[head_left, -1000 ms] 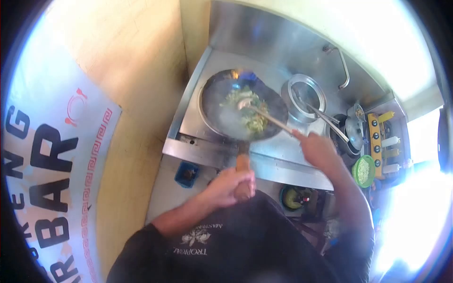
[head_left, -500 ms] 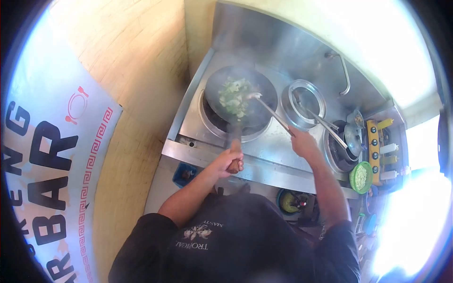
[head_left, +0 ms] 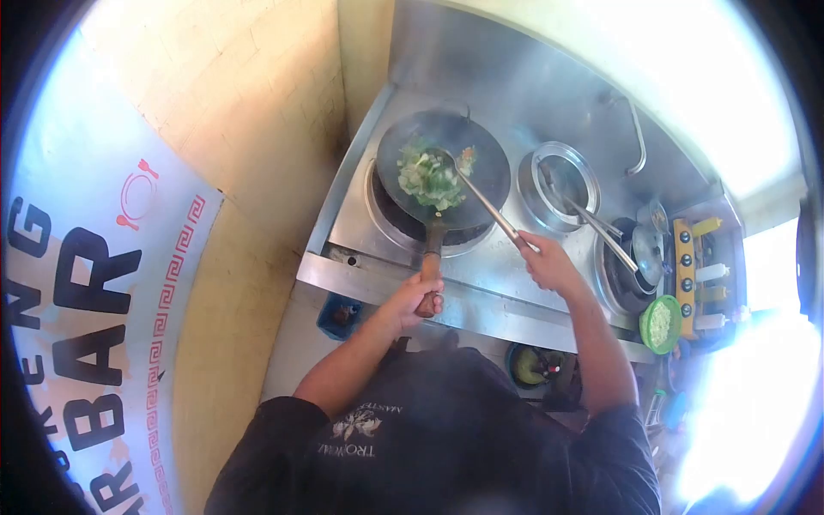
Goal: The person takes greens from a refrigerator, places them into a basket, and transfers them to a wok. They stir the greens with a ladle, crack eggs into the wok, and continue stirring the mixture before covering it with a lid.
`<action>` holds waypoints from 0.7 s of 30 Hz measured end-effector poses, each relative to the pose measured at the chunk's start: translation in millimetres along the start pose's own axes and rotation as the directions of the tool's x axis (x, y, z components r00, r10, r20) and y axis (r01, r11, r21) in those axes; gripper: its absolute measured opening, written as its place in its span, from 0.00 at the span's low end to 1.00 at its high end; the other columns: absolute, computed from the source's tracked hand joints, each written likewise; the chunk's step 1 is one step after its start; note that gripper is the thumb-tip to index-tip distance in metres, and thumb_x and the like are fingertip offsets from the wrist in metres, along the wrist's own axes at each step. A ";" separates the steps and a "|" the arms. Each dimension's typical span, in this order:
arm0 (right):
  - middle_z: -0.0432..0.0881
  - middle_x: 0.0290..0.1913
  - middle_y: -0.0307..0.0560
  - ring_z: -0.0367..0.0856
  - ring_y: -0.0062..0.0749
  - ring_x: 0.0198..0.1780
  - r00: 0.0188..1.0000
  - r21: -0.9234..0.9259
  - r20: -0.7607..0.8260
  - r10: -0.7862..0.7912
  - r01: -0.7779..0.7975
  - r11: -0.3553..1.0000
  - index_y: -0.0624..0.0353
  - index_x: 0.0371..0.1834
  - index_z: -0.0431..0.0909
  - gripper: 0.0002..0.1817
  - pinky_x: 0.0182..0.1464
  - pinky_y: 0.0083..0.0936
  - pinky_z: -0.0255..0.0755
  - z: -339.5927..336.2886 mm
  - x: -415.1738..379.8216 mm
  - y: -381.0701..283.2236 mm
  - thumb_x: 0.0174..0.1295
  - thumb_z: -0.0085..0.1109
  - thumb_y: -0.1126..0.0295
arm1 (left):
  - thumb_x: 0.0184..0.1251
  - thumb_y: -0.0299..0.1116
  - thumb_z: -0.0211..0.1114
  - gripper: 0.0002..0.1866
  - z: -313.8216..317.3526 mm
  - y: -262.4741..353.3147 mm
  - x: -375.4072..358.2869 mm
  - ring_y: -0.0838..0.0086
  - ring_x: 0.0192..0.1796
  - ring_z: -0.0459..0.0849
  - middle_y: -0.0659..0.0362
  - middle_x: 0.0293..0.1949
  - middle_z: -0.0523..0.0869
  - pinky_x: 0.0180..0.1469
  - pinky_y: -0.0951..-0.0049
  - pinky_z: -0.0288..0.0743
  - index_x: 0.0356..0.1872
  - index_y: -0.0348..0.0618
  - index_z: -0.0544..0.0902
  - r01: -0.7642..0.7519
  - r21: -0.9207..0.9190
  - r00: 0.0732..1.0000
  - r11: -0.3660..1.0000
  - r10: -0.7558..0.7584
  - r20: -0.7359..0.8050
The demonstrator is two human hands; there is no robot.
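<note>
A dark wok point(head_left: 485, 163) sits over the left burner of the steel stove, with chopped green vegetables point(head_left: 422, 176) inside it. My left hand point(head_left: 421, 296) is closed around the wok's wooden handle point(head_left: 432, 262). In my right hand point(head_left: 547, 262) is the handle of a long metal ladle point(head_left: 489, 208). Its head reaches into the wok among the vegetables, partly hidden by them. A small orange-brown clump of food point(head_left: 466, 159) lies in the wok just right of the ladle head.
Right of the wok stands a round metal pot point(head_left: 586, 202) with long utensils leaning in it. Farther right are a lidded pan point(head_left: 645, 253), a green basket point(head_left: 659, 324) of pale shreds and a rack of bottles point(head_left: 684, 275). A faucet point(head_left: 637, 142) hangs behind; a wall borders the left.
The ladle head has moved left and up within the wok, and the vegetables have shifted. Steam over the wok has thinned. My left hand keeps its hold on the handle.
</note>
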State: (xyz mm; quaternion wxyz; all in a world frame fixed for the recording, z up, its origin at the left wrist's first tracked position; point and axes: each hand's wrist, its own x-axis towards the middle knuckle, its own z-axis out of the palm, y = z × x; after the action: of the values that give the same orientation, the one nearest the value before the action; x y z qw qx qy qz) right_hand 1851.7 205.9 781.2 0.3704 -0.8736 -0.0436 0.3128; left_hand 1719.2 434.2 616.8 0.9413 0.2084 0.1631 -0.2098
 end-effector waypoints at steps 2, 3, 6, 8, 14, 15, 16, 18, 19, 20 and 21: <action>0.79 0.25 0.58 0.80 0.46 0.23 0.772 -0.533 -0.039 -0.635 0.521 0.666 0.50 0.66 0.65 0.25 0.25 0.37 0.72 -2.4 -13.9 20.6 0.64 0.47 0.69 | 0.61 0.24 0.61 0.16 1.6 1.8 -1.8 0.74 0.26 0.75 0.61 0.30 0.73 0.27 0.70 0.73 0.47 0.44 0.68 0.008 -0.004 1.000 1.000 -0.008 -0.015; 0.79 0.25 0.58 0.80 0.46 0.23 0.771 -0.535 -0.041 -0.635 0.520 0.666 0.50 0.66 0.65 0.25 0.25 0.37 0.72 -1.2 -16.3 15.6 0.64 0.47 0.69 | 0.61 0.24 0.61 0.16 3.9 4.1 -2.3 0.74 0.26 0.75 0.61 0.30 0.73 0.27 0.70 0.73 0.47 0.44 0.68 0.014 0.001 0.999 1.000 -0.014 -0.030; 0.80 0.29 0.66 0.81 0.58 0.33 0.967 -0.810 -0.073 -0.243 0.085 0.580 0.50 0.66 0.63 0.26 0.37 0.46 0.75 17.2 -15.4 -5.3 0.63 0.46 0.69 | 0.60 0.25 0.62 0.14 7.2 1.7 -2.0 0.76 0.25 0.75 0.61 0.29 0.74 0.24 0.71 0.72 0.46 0.44 0.70 -0.005 0.002 0.998 1.000 0.006 -0.058; 0.81 0.36 0.65 0.82 0.54 0.41 0.985 -0.783 -0.114 -0.129 -0.009 0.622 0.51 0.66 0.62 0.26 0.41 0.44 0.76 27.1 23.0 -18.3 0.63 0.39 0.72 | 0.60 0.25 0.61 0.15 -0.6 2.1 3.7 0.75 0.25 0.75 0.61 0.30 0.73 0.25 0.70 0.72 0.47 0.44 0.69 0.003 0.016 0.999 1.000 -0.002 -0.054; 0.81 0.36 0.65 0.82 0.55 0.39 0.978 -0.786 -0.071 -0.196 0.066 0.615 0.50 0.66 0.64 0.26 0.43 0.47 0.75 47.9 -20.0 -22.9 0.62 0.41 0.73 | 0.59 0.25 0.61 0.13 23.4 7.7 -19.7 0.73 0.25 0.76 0.60 0.29 0.73 0.25 0.69 0.73 0.43 0.43 0.70 0.045 0.029 0.997 0.999 -0.043 -0.066; 0.81 0.35 0.65 0.82 0.55 0.39 0.984 -0.810 -0.066 -0.166 0.045 0.585 0.50 0.64 0.65 0.25 0.43 0.47 0.75 39.2 -28.4 -20.5 0.62 0.42 0.72 | 0.59 0.26 0.61 0.11 42.2 7.2 -26.0 0.73 0.24 0.76 0.60 0.28 0.74 0.25 0.69 0.73 0.41 0.42 0.70 0.012 -0.018 0.999 1.000 -0.013 -0.053; 0.81 0.35 0.65 0.82 0.55 0.39 0.983 -0.814 -0.065 -0.170 0.046 0.579 0.50 0.64 0.65 0.25 0.43 0.47 0.75 27.6 -26.0 -16.6 0.62 0.42 0.72 | 0.59 0.26 0.61 0.11 59.0 6.9 -27.2 0.73 0.24 0.76 0.60 0.28 0.74 0.25 0.69 0.73 0.41 0.42 0.70 0.007 -0.021 0.999 1.000 -0.008 -0.049; 0.81 0.34 0.65 0.81 0.57 0.38 0.920 -0.596 -0.109 -0.376 0.242 0.765 0.50 0.61 0.69 0.22 0.43 0.48 0.74 13.8 -22.4 -4.8 0.62 0.43 0.71 | 0.59 0.25 0.61 0.09 79.0 -2.1 -33.8 0.73 0.24 0.76 0.61 0.26 0.73 0.25 0.70 0.73 0.38 0.42 0.71 -0.009 -0.020 1.000 1.000 0.008 -0.025; 0.81 0.34 0.65 0.81 0.57 0.38 0.919 -0.589 -0.116 -0.377 0.242 0.771 0.50 0.61 0.69 0.22 0.43 0.48 0.74 19.0 -8.5 -7.8 0.62 0.43 0.71 | 0.59 0.25 0.61 0.09 71.3 -2.2 -28.4 0.73 0.24 0.76 0.61 0.26 0.73 0.25 0.70 0.73 0.38 0.42 0.71 -0.005 -0.009 1.000 1.000 0.005 -0.025; 0.81 0.34 0.65 0.81 0.57 0.38 0.910 -0.595 -0.159 -0.383 0.222 0.773 0.51 0.60 0.70 0.21 0.42 0.48 0.74 27.4 14.8 -16.8 0.62 0.44 0.70 | 0.59 0.25 0.61 0.08 58.6 0.6 -15.2 0.74 0.24 0.76 0.61 0.26 0.73 0.25 0.71 0.73 0.37 0.42 0.71 -0.014 -0.005 0.998 1.000 0.014 -0.056; 0.81 0.33 0.64 0.81 0.57 0.37 0.903 -0.600 -0.197 -0.381 0.196 0.775 0.52 0.59 0.71 0.20 0.42 0.48 0.74 36.5 25.1 -23.0 0.62 0.44 0.70 | 0.60 0.25 0.61 0.07 50.8 -0.4 -8.7 0.74 0.24 0.76 0.61 0.26 0.74 0.25 0.71 0.73 0.36 0.41 0.71 -0.017 -0.009 0.996 1.000 0.017 -0.091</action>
State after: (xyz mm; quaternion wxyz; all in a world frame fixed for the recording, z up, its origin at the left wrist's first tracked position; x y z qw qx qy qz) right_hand 1854.2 252.9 764.4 0.1400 -0.9636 -0.2114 0.0843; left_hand 1722.7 413.2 663.8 0.9356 0.2145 0.2048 -0.1913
